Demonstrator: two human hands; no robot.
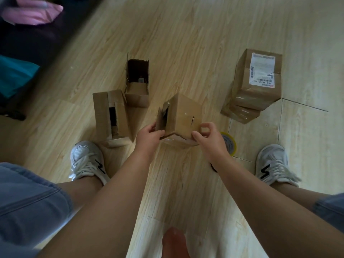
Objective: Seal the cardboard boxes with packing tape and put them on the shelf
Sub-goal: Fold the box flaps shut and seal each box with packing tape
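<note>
A small cardboard box (pixel 181 118) with a torn, partly open top flap stands on the wooden floor between my feet. My left hand (pixel 149 135) grips its near left corner by the flap. My right hand (pixel 208 137) pinches its near right edge between thumb and fingers. A roll of packing tape (pixel 230 144) with a yellow rim lies on the floor just behind my right hand, half hidden by it. Two more open boxes stand to the left: one (pixel 109 116) with loose flaps, one (pixel 137 81) with its top fully open.
A taped box with a white shipping label (pixel 258 81) stands at the right on a flatter taped box (pixel 240 113). My two white sneakers (pixel 87 161) flank the work spot. Dark furniture with pink and teal items (pixel 28 13) fills the upper left.
</note>
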